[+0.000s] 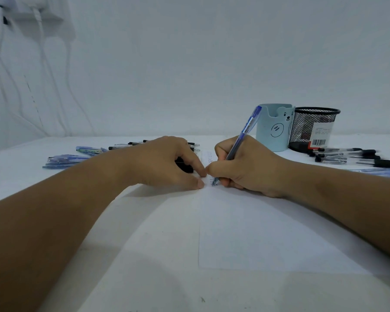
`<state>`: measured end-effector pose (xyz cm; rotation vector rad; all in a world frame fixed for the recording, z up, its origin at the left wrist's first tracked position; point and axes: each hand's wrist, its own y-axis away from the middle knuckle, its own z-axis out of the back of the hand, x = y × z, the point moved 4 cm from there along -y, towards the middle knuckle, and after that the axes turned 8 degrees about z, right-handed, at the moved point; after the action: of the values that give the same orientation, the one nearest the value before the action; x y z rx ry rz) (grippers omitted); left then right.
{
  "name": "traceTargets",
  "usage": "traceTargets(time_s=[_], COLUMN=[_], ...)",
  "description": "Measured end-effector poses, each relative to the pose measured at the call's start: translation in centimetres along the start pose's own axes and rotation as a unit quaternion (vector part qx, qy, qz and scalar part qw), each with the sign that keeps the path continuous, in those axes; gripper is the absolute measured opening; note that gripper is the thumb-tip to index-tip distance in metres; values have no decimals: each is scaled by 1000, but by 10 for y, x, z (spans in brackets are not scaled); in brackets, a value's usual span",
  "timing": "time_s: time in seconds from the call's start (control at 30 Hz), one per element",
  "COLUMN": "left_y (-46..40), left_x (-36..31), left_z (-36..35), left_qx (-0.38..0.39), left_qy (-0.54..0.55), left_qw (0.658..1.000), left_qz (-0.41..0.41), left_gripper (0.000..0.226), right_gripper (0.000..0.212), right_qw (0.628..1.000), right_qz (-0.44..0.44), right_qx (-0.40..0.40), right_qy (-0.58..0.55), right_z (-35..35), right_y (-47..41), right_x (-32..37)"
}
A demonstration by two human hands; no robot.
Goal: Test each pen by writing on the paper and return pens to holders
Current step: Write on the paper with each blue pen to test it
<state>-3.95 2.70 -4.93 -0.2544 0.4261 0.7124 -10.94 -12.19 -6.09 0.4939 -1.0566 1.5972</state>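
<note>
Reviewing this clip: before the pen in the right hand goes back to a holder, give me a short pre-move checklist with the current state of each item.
1. Pen gripped firmly: ok. The right hand holds the blue pen in a writing grip.
2. Tip on the paper: ok, the tip meets the sheet beside earlier marks.
3. Fresh mark visible, so the pen works: cannot tell, the writing is too small.
4. Paper steadied: ok. The left hand presses its fingertips at the sheet's left edge.
5. Holders ready: ok. The light blue bear holder and black mesh holder stand upright behind the right hand.
6. Holder contents: cannot tell, the insides are barely visible.
</note>
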Motion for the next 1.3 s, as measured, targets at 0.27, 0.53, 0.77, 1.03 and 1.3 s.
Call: traceTargets(time_s=[0.27, 0.53, 0.77, 1.03, 1.3], left_y=[1, 2, 4, 3, 5], left_x=[-1, -3, -3, -3, -4], left_z=[0, -1, 0, -1, 0], left_qx=[4, 4, -1, 3, -4], left_qy=[8, 11, 19, 15, 22], left_qw=[1000, 1000, 1000, 999, 999], left_qz=[2, 13, 21, 30, 41], left_gripper=[16, 13, 15, 19, 16], right_gripper=[40, 39, 43, 43, 38], right_qw=[1000, 999, 999, 998, 997], right_qz=[2, 18, 24, 46, 51], right_qx=[17, 16, -4, 3, 6], right_qy=[18, 26, 29, 46, 55], right_z=[-2, -2, 0, 0, 1], right_y=[-2, -1, -3, -3, -4], right_x=[0, 1, -2, 0, -1])
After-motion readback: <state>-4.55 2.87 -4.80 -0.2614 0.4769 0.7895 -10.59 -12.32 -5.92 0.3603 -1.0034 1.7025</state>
